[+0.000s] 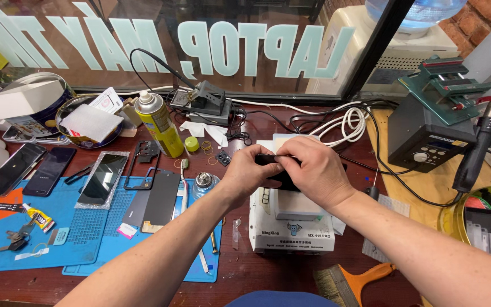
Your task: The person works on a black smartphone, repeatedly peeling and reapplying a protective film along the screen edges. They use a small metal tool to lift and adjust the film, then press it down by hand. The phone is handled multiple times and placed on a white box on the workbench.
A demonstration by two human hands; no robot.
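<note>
Both hands meet over a boxy white machine point(291, 227) on the dark wooden worktop point(257, 273): the left hand point(246, 173) and right hand point(312, 170) have their fingers pinched narrow on a thin, flat black phone part point(284, 181), glossy and mostly hidden beneath them. It sits just above the machine's pale top plate. To the left lies a rubbery blue mat point(95, 230) with dark glass panels; a yellow metal spray can point(159, 124) stands upright behind.

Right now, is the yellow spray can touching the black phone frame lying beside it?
Cannot tell. In the head view the yellow spray can stands right next to the black phone frame; the can's base overlaps the frame's top corner, so no gap or contact shows plainly.
</note>
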